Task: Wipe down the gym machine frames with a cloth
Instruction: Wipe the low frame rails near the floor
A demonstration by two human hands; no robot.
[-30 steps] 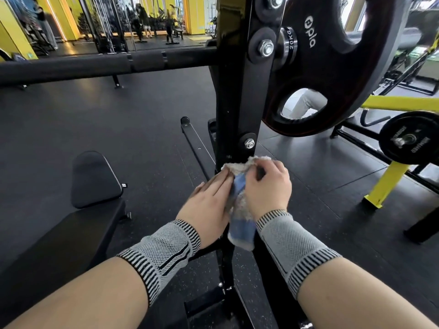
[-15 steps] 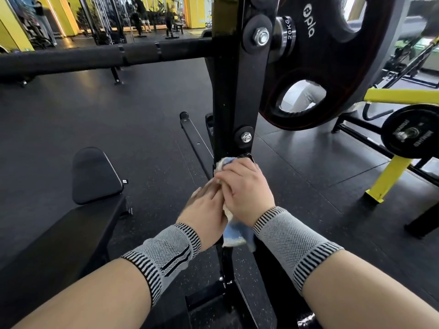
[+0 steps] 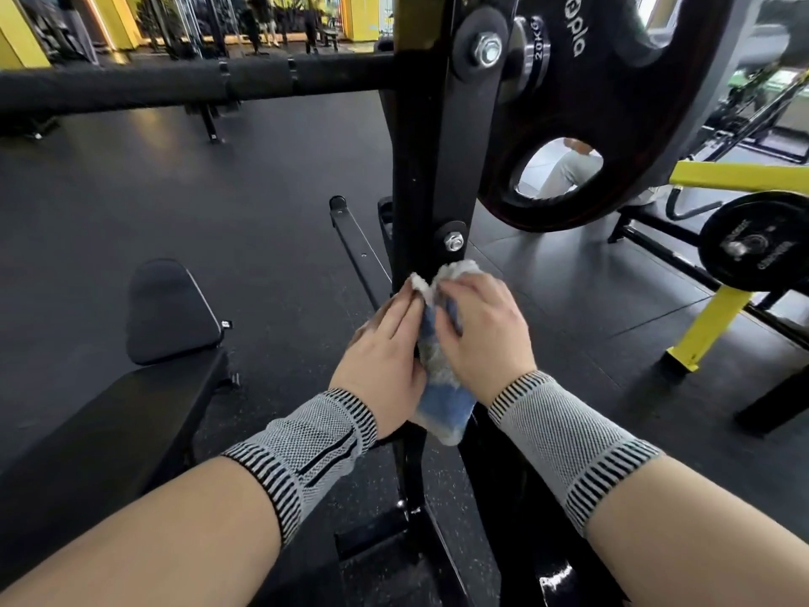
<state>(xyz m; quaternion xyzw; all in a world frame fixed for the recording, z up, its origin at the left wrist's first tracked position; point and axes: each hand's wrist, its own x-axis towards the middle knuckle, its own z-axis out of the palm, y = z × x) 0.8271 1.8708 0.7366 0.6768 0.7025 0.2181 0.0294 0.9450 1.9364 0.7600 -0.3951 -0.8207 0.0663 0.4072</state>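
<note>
A dark rubber floor (image 3: 219, 203) is stretching across a big gym with yellow walls, and a black padded bench (image 3: 144, 378) is sitting on the left. The big black weight plate (image 3: 621, 102) is showing "20KG" on its hub. The blue and white cloth (image 3: 442, 383), fluffy and crumpled, is lying against the black frame post (image 3: 416, 168) just under a bolt (image 3: 454, 243); the right hand (image 3: 486, 339) is gripping it with curled fingers while the left hand (image 3: 385, 357) is pressing it with straight fingers.
</note>
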